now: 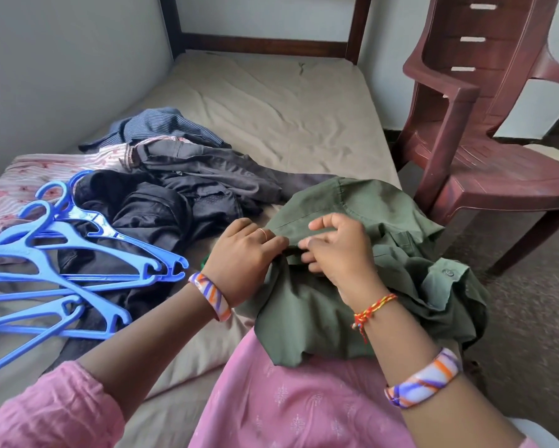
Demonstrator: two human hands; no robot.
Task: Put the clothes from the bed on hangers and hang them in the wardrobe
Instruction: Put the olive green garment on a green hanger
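Right now the green shirt (352,286) lies bunched at the near right corner of the bed (271,101), spilling over the person's lap, and both hands are on it. The left hand (242,253) presses and pinches the cloth near a seam, fingers curled into the fabric; the right hand (339,247) pinches a fold just beside it, thumb and fingers closed on the cloth, so the two grips almost touch. The blue hangers (61,253) lie in a loose heap to the left, hooks pointing away toward the wall, well apart from the shirt, and the left hand is the nearer one to them, so a reach across looks like its job. Between hangers and shirt sits a pile of dark clothes (162,202), with a striped blue garment (162,124) behind and a pink floral cloth (29,179) at the far left. A maroon plastic chair (485,130) stands beside the bed. Which part of the shirt is being held, collar or placket, is hard to make out, and no wardrobe is in view.
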